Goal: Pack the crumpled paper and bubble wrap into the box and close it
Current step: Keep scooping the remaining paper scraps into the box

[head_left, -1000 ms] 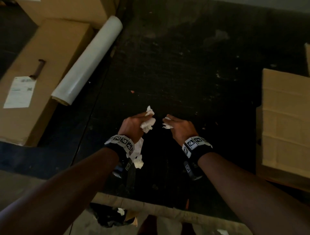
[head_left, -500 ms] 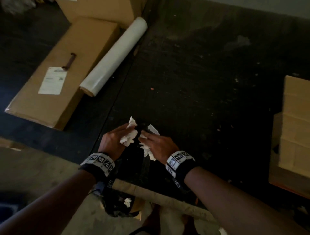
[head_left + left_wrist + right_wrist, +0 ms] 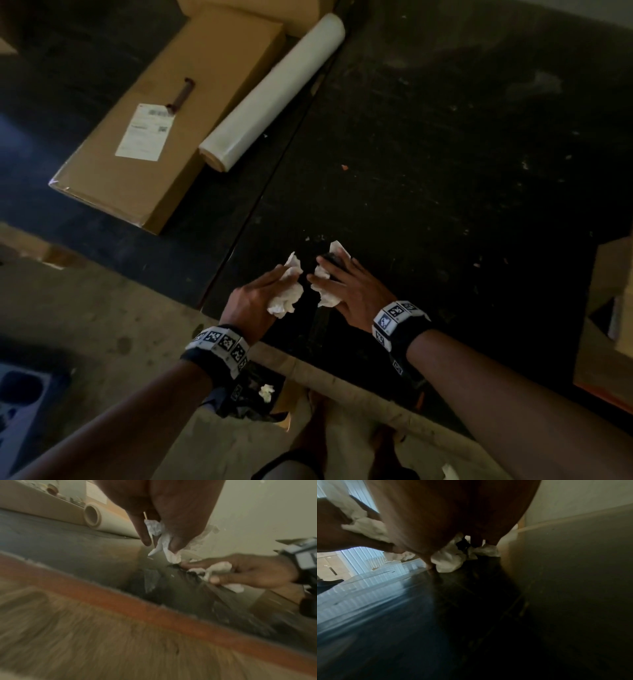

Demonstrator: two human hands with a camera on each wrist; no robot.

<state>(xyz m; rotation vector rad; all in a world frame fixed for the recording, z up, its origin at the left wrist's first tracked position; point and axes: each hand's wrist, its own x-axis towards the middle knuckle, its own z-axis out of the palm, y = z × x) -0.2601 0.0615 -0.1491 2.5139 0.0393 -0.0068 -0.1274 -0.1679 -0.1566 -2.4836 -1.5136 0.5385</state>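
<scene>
On the dark worktop (image 3: 445, 171), your left hand (image 3: 255, 299) grips one white crumpled paper wad (image 3: 286, 291); your right hand (image 3: 352, 291) clutches another just beside it, both well short of the right-edge brown cardboard box (image 3: 609, 308).

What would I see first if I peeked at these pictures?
Two hands in the middle, over a dark table: the left hand grips crumpled white paper, and the right hand holds more paper. Behind them, at the left, a white roll lies beside a long brown box.
</scene>
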